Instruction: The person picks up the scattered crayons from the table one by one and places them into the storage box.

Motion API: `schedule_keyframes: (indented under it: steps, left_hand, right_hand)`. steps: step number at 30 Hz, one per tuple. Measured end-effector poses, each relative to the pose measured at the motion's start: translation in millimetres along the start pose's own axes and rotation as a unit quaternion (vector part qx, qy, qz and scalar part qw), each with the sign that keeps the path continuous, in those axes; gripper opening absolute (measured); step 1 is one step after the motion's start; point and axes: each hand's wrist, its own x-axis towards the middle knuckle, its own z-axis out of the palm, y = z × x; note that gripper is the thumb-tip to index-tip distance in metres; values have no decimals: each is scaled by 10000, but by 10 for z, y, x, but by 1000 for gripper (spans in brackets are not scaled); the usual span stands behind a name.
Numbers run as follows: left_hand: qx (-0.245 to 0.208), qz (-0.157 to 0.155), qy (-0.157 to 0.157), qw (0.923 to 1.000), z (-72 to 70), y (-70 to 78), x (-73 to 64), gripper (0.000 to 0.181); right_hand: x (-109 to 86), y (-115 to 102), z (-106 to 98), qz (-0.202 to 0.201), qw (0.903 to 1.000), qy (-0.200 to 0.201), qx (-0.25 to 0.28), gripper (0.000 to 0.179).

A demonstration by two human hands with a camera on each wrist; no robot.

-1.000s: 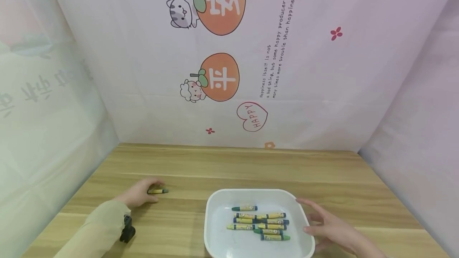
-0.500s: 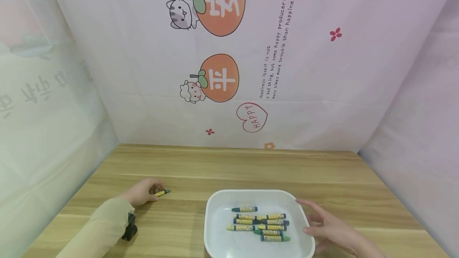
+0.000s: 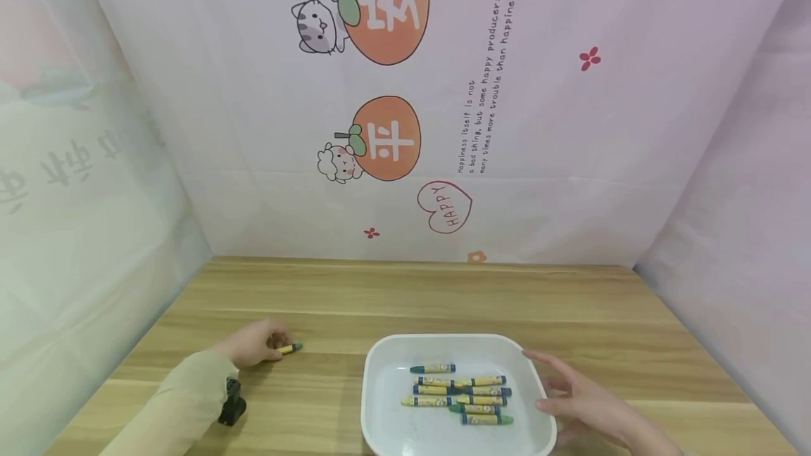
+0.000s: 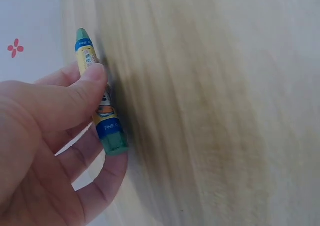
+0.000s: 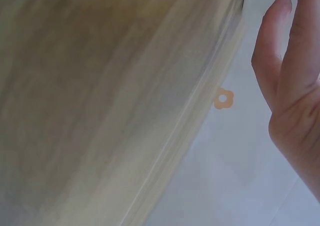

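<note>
Your left hand has its thumb and fingers curled around a short green wax crayon with a yellow and blue paper wrapper, pinching it near the middle so that both green ends stick out. In the head view that crayon sits low over the light wooden tabletop, well to the left of the white rounded-square plastic tray; whether it touches the wood, the pictures do not show.

Your right hand is relaxed, fingers straight and slightly spread, holding nothing; it rests at the tray's right rim, though actual contact is hard to confirm.

Inside the tray lie the other wrapped crayons, mostly side by side and pointing left to right.

To do this step well, judging from how things lie, keep the pinch centred on the wrapper, since a grip near one end would let the crayon swing or slip. Carry it level and roughly parallel to the ones already in the tray, so it can go down beside them rather than across them. Let your right hand steady the tray by its rim while staying out of the tray's interior, so your two hands do not crowd each other.
</note>
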Motion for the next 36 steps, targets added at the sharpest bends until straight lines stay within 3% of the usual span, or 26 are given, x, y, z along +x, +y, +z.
schedule_keyframes:
  steps: [5,8,14,21,26,30,36]
  left_hand:
    - [7,-44,16,10000,-10,108,49,19]
    - [-153,-4,107,9998,-37,255,98,18]
    - [-163,529,245,9982,-113,715,156,15]
    - [-80,1125,48,9936,-88,1259,229,16]
    - [-20,1364,-220,9904,-25,1659,312,20]
    - [116,1645,-624,9843,86,1955,432,20]
    - [595,2145,-1588,9619,328,2356,567,17]
  right_hand:
    - [-4,-9,-2,17,10000,20,-60,69]
    - [0,-18,-5,-40,10000,-22,9,69]
    - [7,-11,-16,-112,9998,-116,150,68]
    - [27,-29,10,89,9999,112,27,72]
    - [38,-38,13,102,9997,213,-76,73]
    - [31,-42,4,127,9998,161,-46,72]
    - [36,-37,16,189,9994,279,-99,75]
